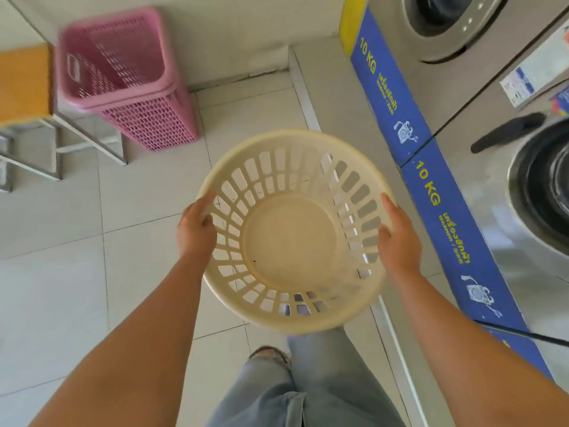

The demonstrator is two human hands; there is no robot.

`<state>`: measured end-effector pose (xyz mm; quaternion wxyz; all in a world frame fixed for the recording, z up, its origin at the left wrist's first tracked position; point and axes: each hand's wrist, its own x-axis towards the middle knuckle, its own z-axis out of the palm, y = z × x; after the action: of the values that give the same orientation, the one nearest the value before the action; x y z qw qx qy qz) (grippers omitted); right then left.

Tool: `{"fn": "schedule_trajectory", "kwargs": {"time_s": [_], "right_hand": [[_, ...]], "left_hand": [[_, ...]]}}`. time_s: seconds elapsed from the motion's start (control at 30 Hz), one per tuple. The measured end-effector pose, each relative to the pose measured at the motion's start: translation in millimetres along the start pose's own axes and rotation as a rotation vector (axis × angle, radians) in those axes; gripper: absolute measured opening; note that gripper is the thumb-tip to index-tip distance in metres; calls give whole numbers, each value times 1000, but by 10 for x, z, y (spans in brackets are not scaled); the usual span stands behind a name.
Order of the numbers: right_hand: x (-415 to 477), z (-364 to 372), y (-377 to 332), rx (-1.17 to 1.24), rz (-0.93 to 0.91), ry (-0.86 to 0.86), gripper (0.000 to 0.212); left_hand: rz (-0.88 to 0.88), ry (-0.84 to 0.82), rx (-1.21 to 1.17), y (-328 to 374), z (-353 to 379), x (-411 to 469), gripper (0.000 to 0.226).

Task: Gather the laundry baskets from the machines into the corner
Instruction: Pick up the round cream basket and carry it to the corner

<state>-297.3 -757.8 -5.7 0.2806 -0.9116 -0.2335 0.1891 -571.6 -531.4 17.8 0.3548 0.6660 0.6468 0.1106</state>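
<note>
I held the round cream laundry basket (292,232) clear of the tiled floor (92,272), my left hand (197,229) clamped on its left rim, my right hand (397,238) clamped on the opposite rim, fingers curled inside. It was empty. Ahead and left of my left hand stood pink rectangular baskets (129,78), nested, in the corner. Just right of my right hand ran the washing machines (480,97) with blue 10 KG panels (446,217).

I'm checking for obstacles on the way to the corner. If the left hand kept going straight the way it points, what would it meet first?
The left hand, gripping the cream basket rim, points ahead toward the pink basket by the wall. Only bare floor shows between, so the pink basket is probably first, though depth is hard to judge.
</note>
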Motion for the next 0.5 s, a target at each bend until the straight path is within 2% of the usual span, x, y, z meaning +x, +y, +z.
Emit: {"fn": "schedule_trajectory", "kwargs": {"time_s": [0.3, 0.5], "right_hand": [[1509, 386, -1257, -28, -116, -110, 68], [2429, 793, -2026, -60, -130, -103, 62]], "left_hand": [[-90, 88, -81, 400, -273, 1417, 58], [-119, 78, -67, 694, -409, 2591, 57]]}}
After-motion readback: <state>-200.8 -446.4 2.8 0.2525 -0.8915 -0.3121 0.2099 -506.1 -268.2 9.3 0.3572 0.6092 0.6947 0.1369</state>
